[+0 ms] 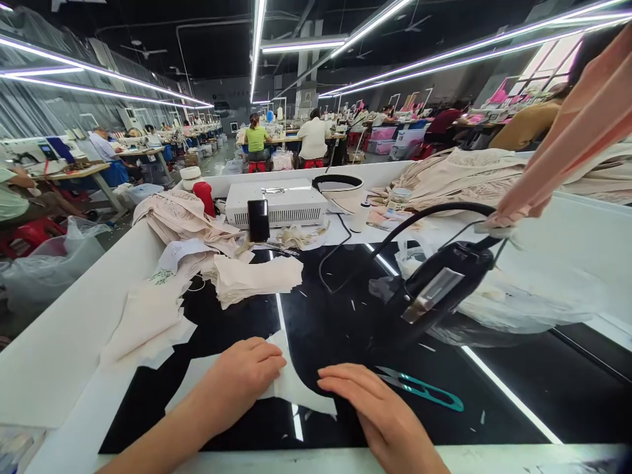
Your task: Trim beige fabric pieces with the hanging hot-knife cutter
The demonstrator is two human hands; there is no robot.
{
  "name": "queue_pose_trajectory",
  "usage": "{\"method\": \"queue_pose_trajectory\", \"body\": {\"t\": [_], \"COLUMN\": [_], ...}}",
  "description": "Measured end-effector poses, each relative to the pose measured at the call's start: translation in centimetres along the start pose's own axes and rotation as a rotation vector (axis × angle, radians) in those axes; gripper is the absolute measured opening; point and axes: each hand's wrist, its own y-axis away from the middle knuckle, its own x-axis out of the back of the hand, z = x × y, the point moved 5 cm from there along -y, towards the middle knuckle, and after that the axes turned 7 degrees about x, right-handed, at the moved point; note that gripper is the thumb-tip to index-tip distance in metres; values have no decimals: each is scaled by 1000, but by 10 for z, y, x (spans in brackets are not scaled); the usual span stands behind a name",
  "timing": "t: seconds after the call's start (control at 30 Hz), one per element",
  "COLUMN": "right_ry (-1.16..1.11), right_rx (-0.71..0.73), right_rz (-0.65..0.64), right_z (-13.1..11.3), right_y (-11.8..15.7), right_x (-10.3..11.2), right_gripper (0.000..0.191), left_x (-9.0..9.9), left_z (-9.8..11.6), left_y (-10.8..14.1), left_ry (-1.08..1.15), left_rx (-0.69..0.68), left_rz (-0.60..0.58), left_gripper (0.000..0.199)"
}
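A cream-white cut fabric piece (pixel 303 396) with a curved edge lies on the black glossy board (pixel 340 316) in front of me. My left hand (pixel 249 368) rests on it, with its fingers bent and close together, pressing on the cloth. Under that wrist, another pale piece (pixel 195 378) shows in part. My right hand (pixel 368 401) is just right of the curved edge, fingers stretched out and holding nothing. Beside its fingertips lie teal-handled thread snips (pixel 427 390). A black electric tool (pixel 439 283) with a clear window hangs above the board on the right.
A stack of cream pieces (pixel 259 276) and loose cloth (pixel 148 316) lie left. Behind stand a white vented box (pixel 276 201), a phone (pixel 258 220) and a small bottle (pixel 360 217). Peach cloth (pixel 563 145) holds the tool; a plastic bag (pixel 533 296) lies right. People sit at sewing machines beyond.
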Motion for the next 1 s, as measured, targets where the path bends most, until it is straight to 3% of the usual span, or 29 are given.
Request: {"method": "queue_pose_trajectory", "body": {"t": [0.17,0.23,0.27,0.37,0.47,0.57,0.77,1.0], "right_ry": [124,9,-87,-334,-424,-431,-535,-682], "right_rx": [-316,-396,-393,-292,-185,-114,-34,34], "right_rz": [591,785,822,736,629,619,693,731], "right_z": [18,26,29,33,29,20,0,8], "right_y": [25,24,18,-12,-39,-58,-79,-91], "right_x": [60,76,80,84,83,77,48,20], "right_gripper": [14,34,49,80,62,39,56,47], "left_x": [-24,-30,-33,-40,-44,-47,-48,-59], "left_z": [3,8,13,29,41,45,43,42], "left_y": [-7,-4,-3,-2,-5,-9,-8,-2], "left_ry": [-72,-67,-61,-28,2,-31,-154,-214], "left_rx": [-47,-47,-57,-99,-130,-150,-107,-98], "left_rz": [20,30,35,38,30,44,234,344], "left_gripper": [22,25,27,31,29,29,20,23]}}
